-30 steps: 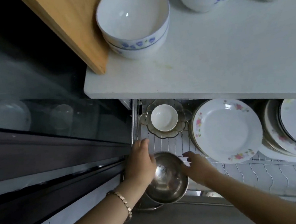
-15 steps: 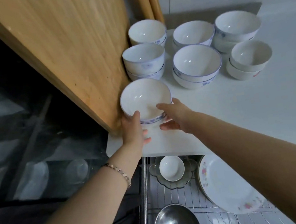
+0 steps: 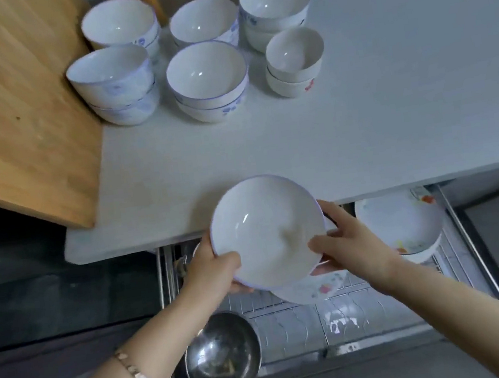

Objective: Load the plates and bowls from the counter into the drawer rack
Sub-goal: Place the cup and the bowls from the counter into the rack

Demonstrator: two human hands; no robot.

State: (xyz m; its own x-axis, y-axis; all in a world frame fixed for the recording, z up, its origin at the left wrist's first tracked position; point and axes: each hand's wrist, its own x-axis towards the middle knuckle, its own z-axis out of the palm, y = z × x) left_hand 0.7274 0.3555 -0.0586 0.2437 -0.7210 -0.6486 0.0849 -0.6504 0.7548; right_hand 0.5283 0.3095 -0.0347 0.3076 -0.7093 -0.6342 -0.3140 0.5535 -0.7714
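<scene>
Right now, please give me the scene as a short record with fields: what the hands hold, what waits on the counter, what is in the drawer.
held item: white bowl with blue rim, above the front edge of the counter and the drawer rack
left hand: grips the bowl's left rim
right hand: grips the bowl's right rim
on counter: bowls in six spots at the back, several stacked
in drawer rack: steel bowl at front left, floral plates toward the right
left of counter: wooden board

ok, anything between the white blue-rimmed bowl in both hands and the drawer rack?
A floral white plate sits right under the white blue-rimmed bowl; a steel bowl fills the wire rack's near-left corner. The bare wire between looks open.
</scene>
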